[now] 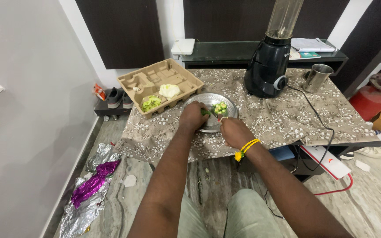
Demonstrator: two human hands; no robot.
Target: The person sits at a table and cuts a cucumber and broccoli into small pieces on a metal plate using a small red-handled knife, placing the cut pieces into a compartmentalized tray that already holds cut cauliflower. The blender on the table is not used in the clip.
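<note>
A round steel plate (230,102) lies on the patterned tablecloth and carries a small pile of cut green pieces (220,107). My left hand (192,117) rests on the plate's near left rim, fingers closed on a green vegetable (205,112). My right hand (233,131), with a yellow bead bracelet at the wrist, sits just right of it at the plate's near edge, fingers curled around something thin that I cannot make out. Both hands almost touch over the plate.
A brown moulded cardboard tray (160,83) with green and pale vegetable pieces stands left of the plate. A black blender (270,57) and a steel cup (317,77) stand at the back right, a cord (318,119) trailing off the table. Foil wrappers (91,185) lie on the floor left.
</note>
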